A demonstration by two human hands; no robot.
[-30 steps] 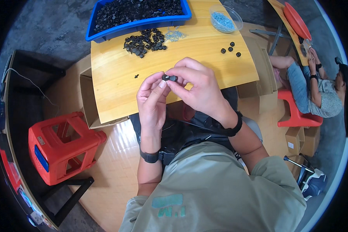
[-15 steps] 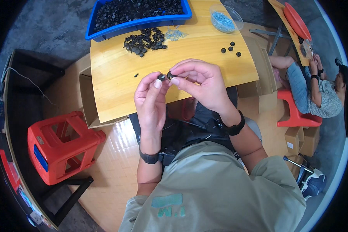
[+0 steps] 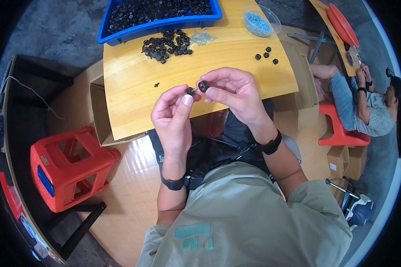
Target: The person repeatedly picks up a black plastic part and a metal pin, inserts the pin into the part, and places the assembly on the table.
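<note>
Between the thumb and fingers of my left hand (image 3: 173, 120) is a small black plastic piece (image 3: 190, 91) with a metal screw pointing out of it toward the right. My right hand (image 3: 240, 100) pinches a hollow black round cap (image 3: 203, 86), its opening partly visible. The two parts are close together, with the screw tip near the cap, above the near part of the wooden table (image 3: 142, 102). A tiny black piece (image 3: 157, 84) lies on the tabletop to the left of my hands.
Beyond my hands are a pile of black parts (image 3: 160, 49), loose screws (image 3: 202, 37), a blue tray (image 3: 165, 24) full of black parts and a clear bowl (image 3: 272, 20) of screws. Several black caps (image 3: 266, 55) lie right. A red stool (image 3: 71, 169) stands left; another person (image 3: 374, 107) sits right.
My hands have drawn slightly apart. The cap has tilted and moved a little right, so the screw in the left piece and the cap's opening now show.
</note>
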